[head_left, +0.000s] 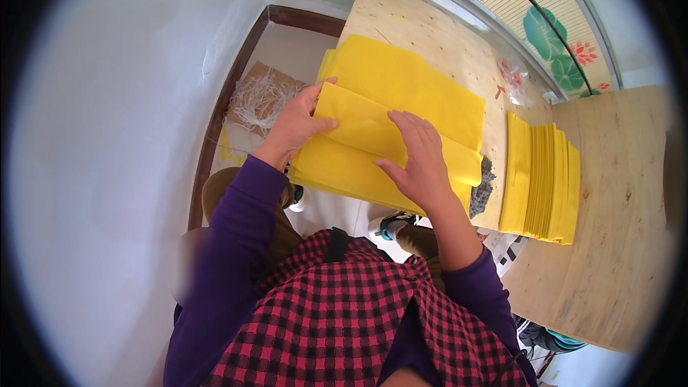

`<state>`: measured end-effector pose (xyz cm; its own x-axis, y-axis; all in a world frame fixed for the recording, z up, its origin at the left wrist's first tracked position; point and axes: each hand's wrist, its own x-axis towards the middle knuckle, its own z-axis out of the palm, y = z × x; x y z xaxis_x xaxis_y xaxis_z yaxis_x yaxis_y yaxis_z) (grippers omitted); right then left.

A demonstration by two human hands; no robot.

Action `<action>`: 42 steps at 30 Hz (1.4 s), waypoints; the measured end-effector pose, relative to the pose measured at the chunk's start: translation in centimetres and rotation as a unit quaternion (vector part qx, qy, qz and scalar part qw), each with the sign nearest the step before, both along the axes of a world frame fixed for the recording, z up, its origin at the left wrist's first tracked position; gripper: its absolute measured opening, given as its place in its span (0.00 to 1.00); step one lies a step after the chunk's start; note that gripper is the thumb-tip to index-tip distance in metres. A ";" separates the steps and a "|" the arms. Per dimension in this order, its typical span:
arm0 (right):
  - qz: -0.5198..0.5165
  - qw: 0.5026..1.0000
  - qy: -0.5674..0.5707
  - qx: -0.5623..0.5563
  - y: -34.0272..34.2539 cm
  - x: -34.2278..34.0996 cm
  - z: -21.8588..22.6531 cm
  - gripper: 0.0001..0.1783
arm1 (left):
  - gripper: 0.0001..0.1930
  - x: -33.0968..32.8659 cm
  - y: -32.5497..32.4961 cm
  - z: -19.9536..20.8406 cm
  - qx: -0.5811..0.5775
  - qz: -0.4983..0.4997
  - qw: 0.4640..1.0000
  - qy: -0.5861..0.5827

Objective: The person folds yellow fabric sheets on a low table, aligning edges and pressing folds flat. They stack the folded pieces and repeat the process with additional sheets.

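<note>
A stack of flat yellow fabric sheets [408, 64] lies in front of me on the wooden table, its near edge reaching over the table's edge. Across the stack runs a folded yellow fabric piece [358, 116]. My left hand [304, 120] pinches the left end of this fold, thumb on top and fingers behind it. My right hand [419, 158] rests on the fold's middle with its fingers stretched out and the thumb apart, gripping nothing.
To the right, a row of folded yellow fabric pieces [541, 179] stands on the wooden tabletop [609, 229]. A dark grey cloth [483, 186] sits beside the stack. White string [265, 100] lies heaped on cardboard on the floor at left. A wall [129, 136] rises close on my left.
</note>
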<state>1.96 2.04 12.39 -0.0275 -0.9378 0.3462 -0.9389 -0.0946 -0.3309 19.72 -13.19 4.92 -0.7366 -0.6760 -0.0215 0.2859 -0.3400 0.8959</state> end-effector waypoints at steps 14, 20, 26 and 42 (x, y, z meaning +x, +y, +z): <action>0.104 0.972 0.028 0.208 3.5 2.6 1.2 0.19 | 0.26 0.0 0.1 0.3 0.076 0.027 0.997 0.008; 0.031 0.992 -0.081 0.096 6.1 0.2 0.5 0.24 | 0.27 0.0 0.4 0.0 -0.023 0.043 0.998 -0.025; -0.147 0.988 -0.034 0.023 7.3 -7.3 -0.9 0.35 | 0.20 0.8 0.2 -0.3 -0.008 0.010 0.999 -0.051; -0.193 0.976 -0.036 0.092 7.1 -11.9 -2.8 0.39 | 0.19 1.1 0.5 -0.8 -0.006 -0.004 0.999 -0.045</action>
<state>-9.92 9.14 9.61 -0.4097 -0.8985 0.1575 -0.8663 0.3291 -0.3758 20.85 -12.74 4.10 -0.7374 -0.6707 -0.0808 0.2006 -0.3315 0.9219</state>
